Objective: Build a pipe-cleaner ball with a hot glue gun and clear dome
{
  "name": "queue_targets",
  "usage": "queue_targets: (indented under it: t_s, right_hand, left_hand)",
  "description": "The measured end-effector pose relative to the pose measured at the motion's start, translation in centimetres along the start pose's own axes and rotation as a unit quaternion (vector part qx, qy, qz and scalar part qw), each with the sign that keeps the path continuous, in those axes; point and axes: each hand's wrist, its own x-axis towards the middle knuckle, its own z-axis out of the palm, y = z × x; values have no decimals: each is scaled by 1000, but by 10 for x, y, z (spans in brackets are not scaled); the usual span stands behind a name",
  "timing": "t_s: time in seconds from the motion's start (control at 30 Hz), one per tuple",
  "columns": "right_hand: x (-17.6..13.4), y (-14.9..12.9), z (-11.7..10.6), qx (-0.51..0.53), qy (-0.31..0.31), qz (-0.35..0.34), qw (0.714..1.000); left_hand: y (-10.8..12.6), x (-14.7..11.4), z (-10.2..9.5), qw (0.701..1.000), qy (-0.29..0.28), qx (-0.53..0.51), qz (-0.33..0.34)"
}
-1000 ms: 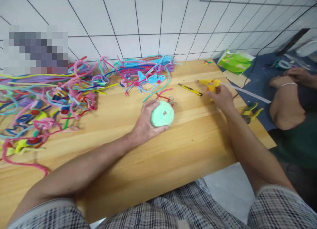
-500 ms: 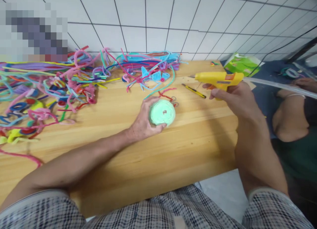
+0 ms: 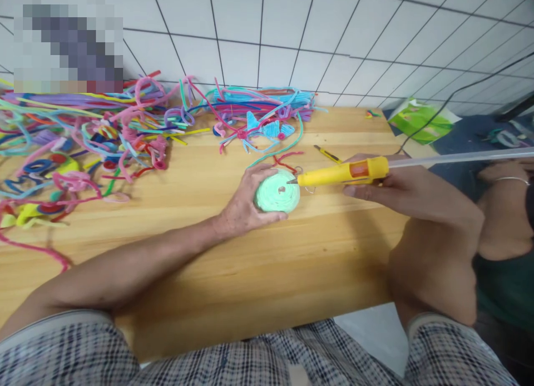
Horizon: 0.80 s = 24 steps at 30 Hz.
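My left hand (image 3: 246,205) is closed around the side of a mint-green coiled pipe-cleaner disc (image 3: 271,199), which has a small hole in its middle. A green strand runs from behind it toward the wall. My right hand (image 3: 400,188) grips a yellow hot glue gun (image 3: 334,174) with a long clear glue stick (image 3: 450,157) sticking out of its back. The gun's metal nozzle is over the coil's top, close to the hole; whether it touches, I cannot tell. Red pipe cleaners (image 3: 287,162) and metal rings lie just behind the coil.
Tangled colourful pipe cleaners (image 3: 83,147) cover the table's left side. A blue pipe-cleaner fish (image 3: 269,127) lies near the tiled wall. A yellow utility knife (image 3: 326,153) rests behind the glue gun. At right are a green packet (image 3: 423,122), a black cord (image 3: 454,91) and another person's arm (image 3: 503,208).
My right hand has brought the glue gun left and down, so its nozzle is now over the green coil. My left hand keeps its hold. The view has shifted slightly.
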Motion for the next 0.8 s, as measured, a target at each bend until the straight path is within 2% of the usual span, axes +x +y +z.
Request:
queue_targets:
  t_s: [0.1, 0.33, 0.7, 0.8]
  right_hand:
    - [1, 0, 0, -10, -67, -15, 998]
    - [5, -9, 4, 17, -65, -100, 993]
    - [7, -9, 6, 28, -75, -139, 987]
    - [5, -9, 5, 14, -71, -106, 992]
  left_hand:
    - [3, -1, 0, 1000, -4, 5, 0]
    - [2, -2, -1, 1000, -18, 18, -10]
    - [2, -1, -1, 1000, -24, 4, -10]
    - [1, -1, 0, 999, -30, 24, -15]
